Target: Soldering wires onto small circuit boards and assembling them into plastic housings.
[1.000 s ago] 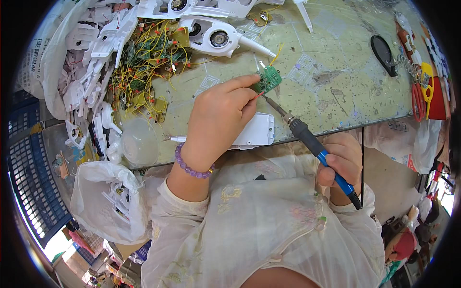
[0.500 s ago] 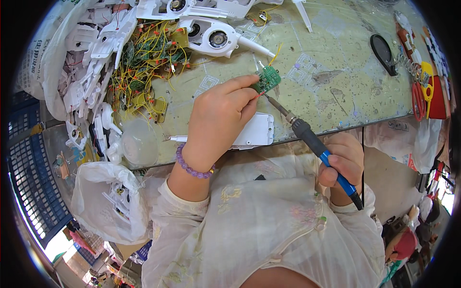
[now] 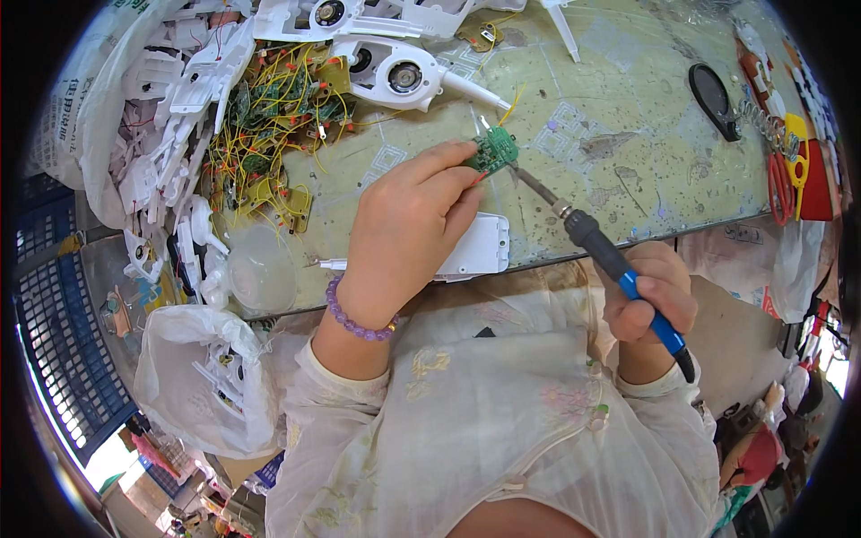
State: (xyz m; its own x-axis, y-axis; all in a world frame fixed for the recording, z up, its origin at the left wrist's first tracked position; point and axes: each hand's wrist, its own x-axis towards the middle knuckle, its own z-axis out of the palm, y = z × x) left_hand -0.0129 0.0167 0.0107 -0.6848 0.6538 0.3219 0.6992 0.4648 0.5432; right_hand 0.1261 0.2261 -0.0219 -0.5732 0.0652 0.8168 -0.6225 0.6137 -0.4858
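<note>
Between thumb and fingers, my left hand [image 3: 414,208] pinches a small green circuit board [image 3: 498,151] a little above the table. A yellow wire sticks up from the board's far edge. My right hand [image 3: 653,294] is wrapped round the blue handle of a soldering iron [image 3: 599,240]. The iron's tip meets the board's near right edge or lies just beside it; I cannot tell which. Under my left wrist lies a flat white plastic housing [image 3: 480,246], partly hidden by the hand.
A heap of circuit boards with yellow wires [image 3: 278,117] lies left, beside piled white plastic shells [image 3: 170,99]. White housings with round speakers [image 3: 404,76] lie at the back. At right are a black oval part [image 3: 715,100], yellow scissors [image 3: 795,148] and a wire coil [image 3: 762,121]. A bag-lined container [image 3: 202,377] stands lower left.
The soldering iron has shifted right with my right hand, its tip moving along the board's near side to the right. The board has turned slightly in my left hand.
</note>
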